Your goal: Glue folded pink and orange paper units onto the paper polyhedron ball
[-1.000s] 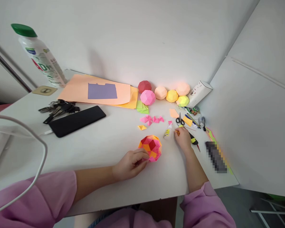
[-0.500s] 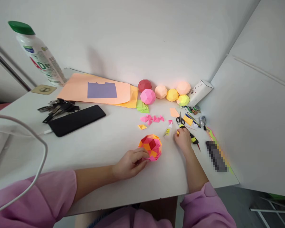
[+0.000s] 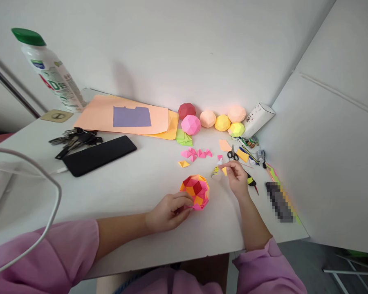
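My left hand (image 3: 170, 210) pinches the near rim of a bowl-shaped folded-paper ball (image 3: 202, 192) in pink, orange and red, its hollow facing up. To the right, my right hand (image 3: 236, 177) is closed on a small yellow-orange paper piece (image 3: 224, 171) held between thumb and fingers. Just left of those fingertips is a small glue bottle (image 3: 215, 172) with a yellow label, partly covered by them. A cutter knife (image 3: 250, 179) in black and yellow-green lies partly hidden under my right hand. Beyond the ball are pink folded pieces (image 3: 192, 153) and an orange one (image 3: 183, 163).
Several finished paper balls (image 3: 207, 118) line the wall beside a white tube (image 3: 259, 119). Scissors (image 3: 232, 154) lie behind my right hand. Further left are green paper slips (image 3: 184, 137), peach sheets (image 3: 101, 112), a black phone (image 3: 101, 155), keys (image 3: 76, 139) and a tall bottle (image 3: 52, 71).
My right hand has come left off the cutter knife, toward the glue bottle, with the yellow-orange paper piece in its fingers. My left hand and the paper ball have barely shifted.
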Demonstrator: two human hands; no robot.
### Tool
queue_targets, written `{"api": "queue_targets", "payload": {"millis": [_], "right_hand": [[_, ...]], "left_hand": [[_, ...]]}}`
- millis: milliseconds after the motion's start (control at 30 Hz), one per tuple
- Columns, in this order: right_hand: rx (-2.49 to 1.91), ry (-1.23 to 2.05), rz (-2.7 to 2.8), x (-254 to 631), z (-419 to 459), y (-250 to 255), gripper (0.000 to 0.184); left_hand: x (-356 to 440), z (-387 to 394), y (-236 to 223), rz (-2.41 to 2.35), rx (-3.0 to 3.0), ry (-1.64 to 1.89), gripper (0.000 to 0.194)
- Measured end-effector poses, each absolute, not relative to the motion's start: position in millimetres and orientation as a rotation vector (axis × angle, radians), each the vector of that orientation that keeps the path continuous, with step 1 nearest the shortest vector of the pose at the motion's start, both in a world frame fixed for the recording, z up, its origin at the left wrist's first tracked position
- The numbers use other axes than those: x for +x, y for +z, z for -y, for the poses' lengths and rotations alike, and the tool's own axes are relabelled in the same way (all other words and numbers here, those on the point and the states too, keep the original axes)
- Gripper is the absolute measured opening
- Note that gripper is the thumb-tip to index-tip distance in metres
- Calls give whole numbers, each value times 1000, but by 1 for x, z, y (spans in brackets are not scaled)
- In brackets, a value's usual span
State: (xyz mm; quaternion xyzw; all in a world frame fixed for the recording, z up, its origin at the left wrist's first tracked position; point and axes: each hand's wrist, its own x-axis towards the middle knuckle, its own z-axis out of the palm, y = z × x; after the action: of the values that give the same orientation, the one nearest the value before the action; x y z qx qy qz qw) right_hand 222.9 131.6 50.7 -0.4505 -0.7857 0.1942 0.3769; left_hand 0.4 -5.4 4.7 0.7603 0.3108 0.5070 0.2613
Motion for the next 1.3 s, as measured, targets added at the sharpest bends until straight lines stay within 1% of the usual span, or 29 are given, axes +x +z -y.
{"api": "queue_targets", "payload": {"millis": [67, 100, 167, 200, 300, 433, 500, 600, 700, 867, 1000, 1133, 1300], "right_hand": [[-858, 917, 1916, 213, -113, 58, 12], [-752, 1068, 1899, 208, -104, 61, 9], [-599, 1248, 1952, 200, -86, 68, 9], [-546, 1277, 1998, 197, -79, 70, 11], [-405, 1215, 2140, 191, -65, 76, 13], [-286, 991, 2254, 188, -60, 77, 13], [-264, 850, 2314, 188, -60, 76, 13], [-277, 639, 2405, 189, -61, 73, 18], [-287, 512, 2456, 190, -62, 73, 22], [-241, 479, 2448, 188, -61, 71, 20], [-189, 490, 2380, 184, -59, 64, 15], [-254, 525, 2336, 184, -61, 62, 13], [-351, 547, 2421, 193, -70, 73, 21]], "left_hand": [[1, 6, 7, -761, 2093, 1361, 14], [1, 6, 8, -722, 2108, 1350, 15], [1, 6, 9, -676, 2129, 1315, 15], [1, 7, 10, -671, 2138, 1304, 16], [1, 7, 9, -718, 2155, 1297, 16], [2, 8, 8, -777, 2186, 1302, 19], [3, 8, 8, -795, 2212, 1327, 20], [3, 9, 7, -857, 2252, 1362, 21], [3, 11, 7, -920, 2280, 1346, 22], [3, 12, 8, -968, 2285, 1326, 23], [3, 10, 9, -845, 2280, 1363, 23], [3, 7, 8, -816, 2210, 1425, 21], [3, 6, 6, -843, 2148, 1466, 18]]}}
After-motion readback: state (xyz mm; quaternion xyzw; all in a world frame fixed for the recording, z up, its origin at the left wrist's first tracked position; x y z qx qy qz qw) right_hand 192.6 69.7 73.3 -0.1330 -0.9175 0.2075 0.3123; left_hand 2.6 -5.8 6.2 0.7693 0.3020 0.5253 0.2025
